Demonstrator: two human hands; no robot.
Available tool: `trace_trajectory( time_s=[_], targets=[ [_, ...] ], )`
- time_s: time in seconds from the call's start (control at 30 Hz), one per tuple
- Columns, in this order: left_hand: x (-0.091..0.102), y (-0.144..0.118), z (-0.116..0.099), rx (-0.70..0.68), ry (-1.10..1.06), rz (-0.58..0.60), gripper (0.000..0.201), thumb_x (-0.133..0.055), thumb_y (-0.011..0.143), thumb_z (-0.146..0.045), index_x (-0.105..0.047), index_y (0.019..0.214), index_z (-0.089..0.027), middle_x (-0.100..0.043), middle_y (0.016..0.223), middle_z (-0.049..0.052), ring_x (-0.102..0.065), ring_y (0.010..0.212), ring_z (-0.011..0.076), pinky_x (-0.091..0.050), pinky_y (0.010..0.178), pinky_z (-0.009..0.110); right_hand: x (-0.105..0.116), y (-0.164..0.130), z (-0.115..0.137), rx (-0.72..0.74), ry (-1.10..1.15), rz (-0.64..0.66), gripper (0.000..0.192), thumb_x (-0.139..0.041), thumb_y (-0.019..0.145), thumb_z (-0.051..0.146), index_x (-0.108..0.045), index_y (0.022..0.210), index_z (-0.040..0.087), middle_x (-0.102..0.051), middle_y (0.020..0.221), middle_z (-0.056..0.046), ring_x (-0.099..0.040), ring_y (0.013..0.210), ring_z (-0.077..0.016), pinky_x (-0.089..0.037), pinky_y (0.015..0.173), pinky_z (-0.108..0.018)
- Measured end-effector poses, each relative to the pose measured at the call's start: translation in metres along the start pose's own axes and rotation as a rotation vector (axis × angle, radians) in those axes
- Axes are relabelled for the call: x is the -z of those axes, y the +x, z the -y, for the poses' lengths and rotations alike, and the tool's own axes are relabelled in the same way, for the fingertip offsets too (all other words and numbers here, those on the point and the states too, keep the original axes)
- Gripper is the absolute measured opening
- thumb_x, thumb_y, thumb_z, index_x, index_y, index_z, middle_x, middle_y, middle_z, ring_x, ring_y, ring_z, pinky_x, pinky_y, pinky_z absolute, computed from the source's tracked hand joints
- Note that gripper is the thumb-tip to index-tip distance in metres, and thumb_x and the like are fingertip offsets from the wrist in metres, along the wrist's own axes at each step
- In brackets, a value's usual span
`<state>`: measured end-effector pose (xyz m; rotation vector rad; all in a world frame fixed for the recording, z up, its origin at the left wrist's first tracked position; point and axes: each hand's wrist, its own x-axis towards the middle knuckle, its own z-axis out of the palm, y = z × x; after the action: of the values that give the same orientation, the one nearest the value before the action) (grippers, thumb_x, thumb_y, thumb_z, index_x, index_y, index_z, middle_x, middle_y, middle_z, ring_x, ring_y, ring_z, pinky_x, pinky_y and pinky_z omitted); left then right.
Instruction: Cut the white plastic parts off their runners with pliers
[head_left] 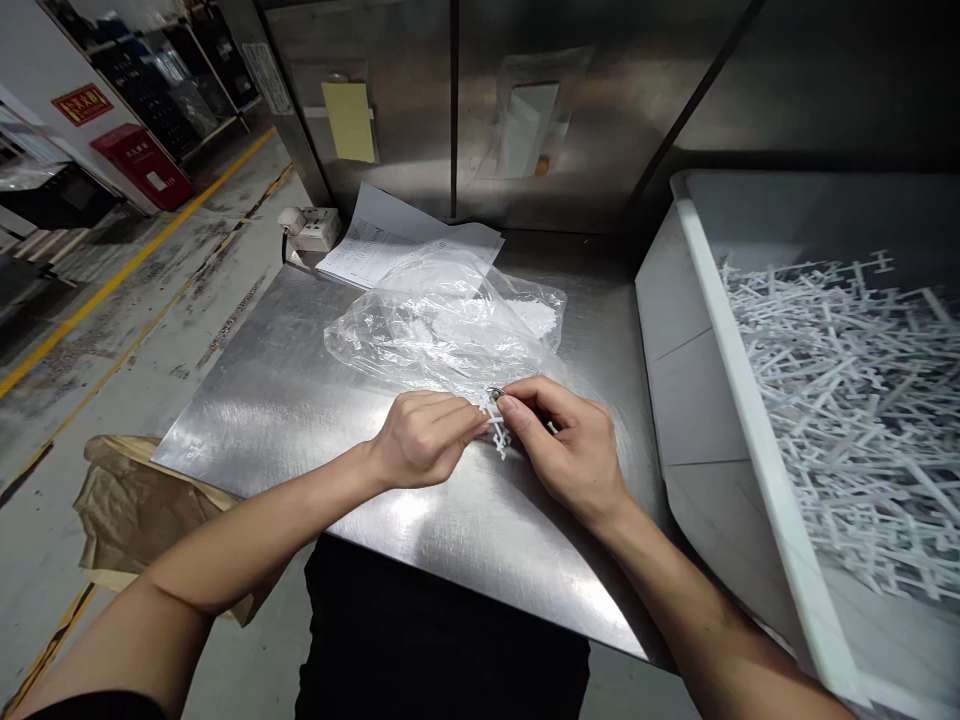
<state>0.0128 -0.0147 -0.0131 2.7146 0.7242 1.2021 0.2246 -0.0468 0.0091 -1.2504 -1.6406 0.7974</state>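
A small white plastic sprue piece [496, 428] sits between both my hands over the steel table [300, 390]. My left hand [422, 438] pinches its left side with closed fingers. My right hand [571, 442] grips its right side, thumb and forefinger meeting at the piece. Just behind my hands lies a crumpled clear plastic bag [442, 325] with small white parts [536, 315] inside it.
A white bin [750, 430] at the right holds several white plastic sprues [847, 400]. Paper sheets [382, 240] and a white power socket [311, 228] lie at the table's back left. Brown paper [131, 500] lies on the floor at the left.
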Motion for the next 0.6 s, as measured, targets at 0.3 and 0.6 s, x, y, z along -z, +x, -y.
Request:
trace_trajectory(
  time_s=[0.3,0.6],
  targets=[
    [-0.001,-0.001,-0.001,0.057,0.025,0.032,0.019,-0.054,0.112,-0.018,-0.071,0.103,-0.015,-0.075,0.075,0.002,-0.069,0.064,0.0149,-0.05,0.06,0.029,-0.001,0.005,-0.008,-0.164,0.063,-0.001,0.025,-0.069,0.102,0.039,-0.074,0.085,0.021,-0.068,0.074,0.001,-0.057,0.066,-0.0147,-0.042,0.062,-0.03],
    [-0.001,-0.001,0.0,0.041,0.047,0.044,0.02,-0.055,0.11,-0.016,-0.068,0.094,-0.017,-0.07,0.073,0.001,-0.064,0.063,0.0153,-0.046,0.06,0.031,0.004,0.001,0.004,0.018,0.036,0.016,0.016,-0.069,0.105,0.032,-0.073,0.093,0.022,-0.07,0.078,0.002,-0.06,0.066,-0.0134,-0.045,0.063,-0.029]
  ],
)
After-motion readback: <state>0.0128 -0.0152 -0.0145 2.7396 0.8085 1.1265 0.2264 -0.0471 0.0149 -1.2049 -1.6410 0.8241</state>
